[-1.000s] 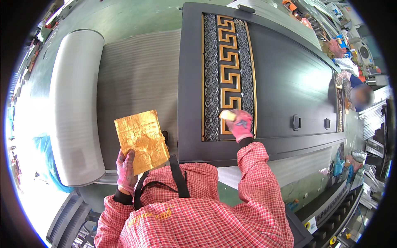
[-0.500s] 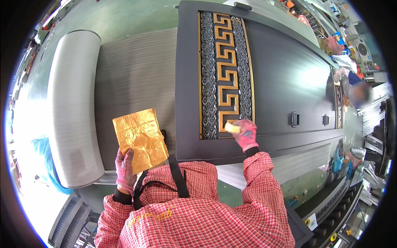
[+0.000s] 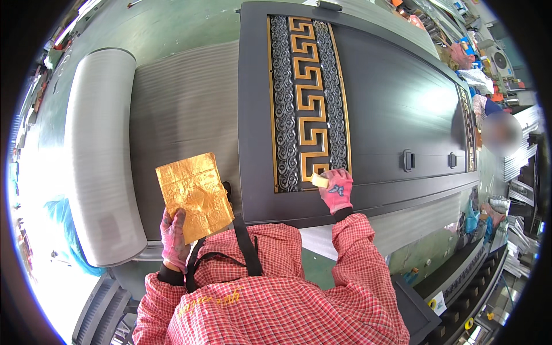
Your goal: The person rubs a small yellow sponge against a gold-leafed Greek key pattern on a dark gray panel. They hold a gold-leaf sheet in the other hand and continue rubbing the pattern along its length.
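My left hand [image 3: 174,236], in a stained pink glove, grips the lower left edge of a flat pad covered in crinkled gold foil [image 3: 198,195]. That pad is held off to the left of a dark grey door panel [image 3: 397,103]. Gloved in pink as well, my right hand [image 3: 336,192] pinches a small pale yellow block, like a sponge [image 3: 319,180]. The block is at the near end of a gold Greek-key strip [image 3: 312,109] on the panel; whether it touches cannot be made out. Dark scroll-patterned bands [image 3: 284,109] flank the strip.
A large roll of pale grey sheeting [image 3: 103,155] lies at the left, its loose sheet [image 3: 184,103] running toward the panel. Two dark recessed fittings [image 3: 409,161] sit on the panel. At its far right end another person [image 3: 486,109] works. Metal parts [image 3: 520,198] clutter the right side.
My right hand, blurred before, is now sharp and has shifted slightly left and nearer with the yellow block. The panel appears a little further left. My left hand and the foil pad hardly moved.
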Demonstrator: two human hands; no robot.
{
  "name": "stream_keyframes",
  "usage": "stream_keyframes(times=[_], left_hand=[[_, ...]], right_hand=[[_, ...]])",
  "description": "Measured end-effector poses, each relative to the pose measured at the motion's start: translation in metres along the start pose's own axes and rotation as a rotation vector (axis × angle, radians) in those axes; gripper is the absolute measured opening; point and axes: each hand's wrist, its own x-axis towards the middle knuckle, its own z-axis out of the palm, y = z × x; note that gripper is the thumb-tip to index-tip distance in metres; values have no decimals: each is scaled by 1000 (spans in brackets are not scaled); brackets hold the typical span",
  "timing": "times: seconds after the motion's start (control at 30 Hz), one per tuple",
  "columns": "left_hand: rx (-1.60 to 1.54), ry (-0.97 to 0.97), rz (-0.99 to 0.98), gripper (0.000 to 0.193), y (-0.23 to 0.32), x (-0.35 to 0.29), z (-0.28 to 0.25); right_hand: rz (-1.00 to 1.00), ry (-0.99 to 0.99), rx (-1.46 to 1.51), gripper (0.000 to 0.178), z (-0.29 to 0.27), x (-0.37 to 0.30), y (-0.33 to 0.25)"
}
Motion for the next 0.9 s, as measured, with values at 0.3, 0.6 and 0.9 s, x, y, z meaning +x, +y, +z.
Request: stream_keyframes(times=[0.3,0.6,0.9], left_hand=[[-15,-31,31,37,-1,-1,-4],[-32,-15,10,33,-5,1,-8],[-8,23,19,34,-2,1,-6]], right_hand=[[445,37,36,25,0,4,1],[258,64,118,27,-5,-21,29],[433,307,301,35,-6,54,19]])
